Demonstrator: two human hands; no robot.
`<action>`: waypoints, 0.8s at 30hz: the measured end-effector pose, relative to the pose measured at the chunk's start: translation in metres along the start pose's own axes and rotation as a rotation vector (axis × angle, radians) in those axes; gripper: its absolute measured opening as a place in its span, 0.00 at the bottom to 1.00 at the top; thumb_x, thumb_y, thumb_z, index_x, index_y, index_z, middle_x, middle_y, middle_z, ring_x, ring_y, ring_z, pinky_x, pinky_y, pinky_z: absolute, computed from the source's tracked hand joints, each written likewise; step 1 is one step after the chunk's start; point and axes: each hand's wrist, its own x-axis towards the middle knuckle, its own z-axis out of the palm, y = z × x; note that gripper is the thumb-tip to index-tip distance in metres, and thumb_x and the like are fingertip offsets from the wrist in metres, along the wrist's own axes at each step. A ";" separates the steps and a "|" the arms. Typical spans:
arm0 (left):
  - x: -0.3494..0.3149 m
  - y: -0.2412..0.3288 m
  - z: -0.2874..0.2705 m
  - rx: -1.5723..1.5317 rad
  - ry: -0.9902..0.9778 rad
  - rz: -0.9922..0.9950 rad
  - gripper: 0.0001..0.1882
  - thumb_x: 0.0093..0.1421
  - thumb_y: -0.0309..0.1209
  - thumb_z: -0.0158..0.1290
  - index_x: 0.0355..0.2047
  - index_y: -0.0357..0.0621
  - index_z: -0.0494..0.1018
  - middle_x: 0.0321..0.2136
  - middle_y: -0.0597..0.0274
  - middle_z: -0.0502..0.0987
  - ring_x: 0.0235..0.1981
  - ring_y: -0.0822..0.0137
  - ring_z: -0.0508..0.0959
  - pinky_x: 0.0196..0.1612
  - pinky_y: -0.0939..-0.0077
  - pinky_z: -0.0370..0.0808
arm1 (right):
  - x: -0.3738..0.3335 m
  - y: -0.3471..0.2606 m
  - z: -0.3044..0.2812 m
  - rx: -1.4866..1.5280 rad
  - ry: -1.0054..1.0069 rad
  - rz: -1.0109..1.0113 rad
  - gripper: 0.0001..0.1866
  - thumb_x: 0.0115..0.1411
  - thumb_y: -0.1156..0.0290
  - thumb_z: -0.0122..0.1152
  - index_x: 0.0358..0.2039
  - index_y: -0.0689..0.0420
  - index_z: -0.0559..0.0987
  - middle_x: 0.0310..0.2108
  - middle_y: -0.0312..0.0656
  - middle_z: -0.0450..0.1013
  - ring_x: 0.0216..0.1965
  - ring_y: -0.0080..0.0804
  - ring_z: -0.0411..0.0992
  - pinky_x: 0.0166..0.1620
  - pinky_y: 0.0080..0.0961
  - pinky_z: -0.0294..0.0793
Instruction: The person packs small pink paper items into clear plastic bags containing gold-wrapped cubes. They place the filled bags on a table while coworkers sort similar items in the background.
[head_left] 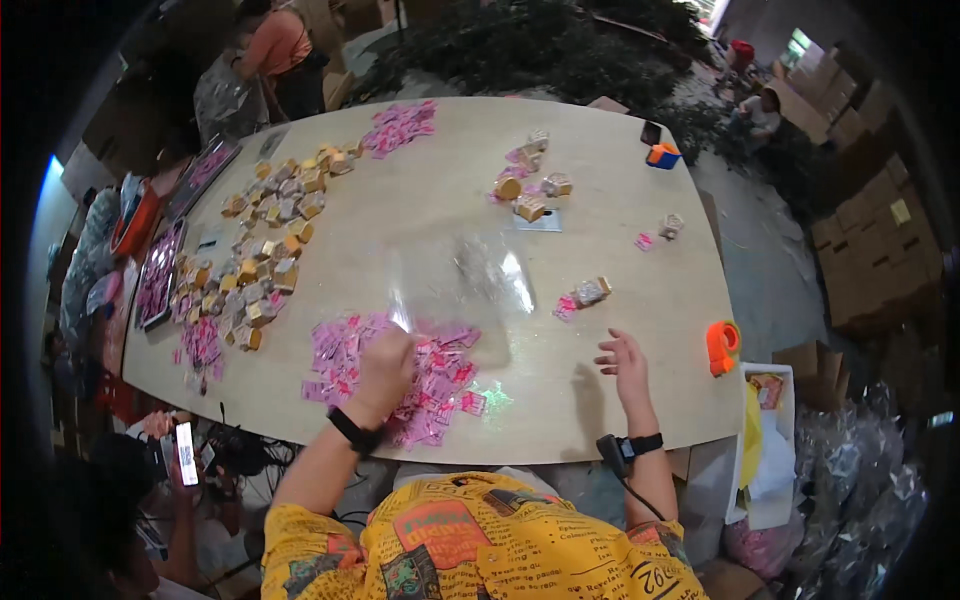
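Note:
My left hand (388, 362) is closed on the near edge of a clear plastic bag (440, 275), which spreads out over the table and catches the light. Beneath that hand lies a loose pile of small pink packets (432, 385). My right hand (625, 362) hovers to the right of the bag, fingers apart, holding nothing. Just beyond it are a small wrapped gold-and-white box (593, 291) and a pink packet (565, 307). Whether the bag has anything inside cannot be made out.
Many small gold boxes (265, 240) cover the table's left side. More boxes (530, 207) stand at the far middle. An orange tape dispenser (722, 347) sits at the right edge, a blue-orange one (662, 155) farther back. A white bin (748, 440) adjoins the table. Another person holds a phone (186, 453) at lower left.

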 end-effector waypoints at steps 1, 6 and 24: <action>-0.010 0.014 0.018 -0.046 -0.104 0.025 0.02 0.49 0.22 0.50 0.25 0.39 0.69 0.23 0.50 0.69 0.26 0.49 0.72 0.29 0.59 0.69 | -0.003 0.011 -0.003 0.026 0.008 0.080 0.21 0.64 0.56 0.45 0.52 0.56 0.69 0.37 0.41 0.72 0.29 0.25 0.73 0.31 0.19 0.71; -0.061 0.048 0.094 -0.156 -0.369 0.181 0.02 0.49 0.24 0.49 0.24 0.39 0.68 0.24 0.52 0.68 0.26 0.51 0.72 0.29 0.60 0.70 | 0.001 0.057 -0.012 0.031 0.020 0.352 0.26 0.64 0.49 0.40 0.52 0.56 0.69 0.34 0.40 0.70 0.23 0.23 0.68 0.29 0.19 0.71; -0.115 0.043 0.122 -0.161 -0.606 0.007 0.05 0.54 0.26 0.48 0.30 0.40 0.70 0.28 0.54 0.70 0.29 0.53 0.75 0.29 0.62 0.73 | 0.100 0.024 0.046 -0.870 -0.248 -0.311 0.10 0.50 0.69 0.54 0.30 0.57 0.80 0.31 0.50 0.74 0.34 0.47 0.73 0.38 0.35 0.72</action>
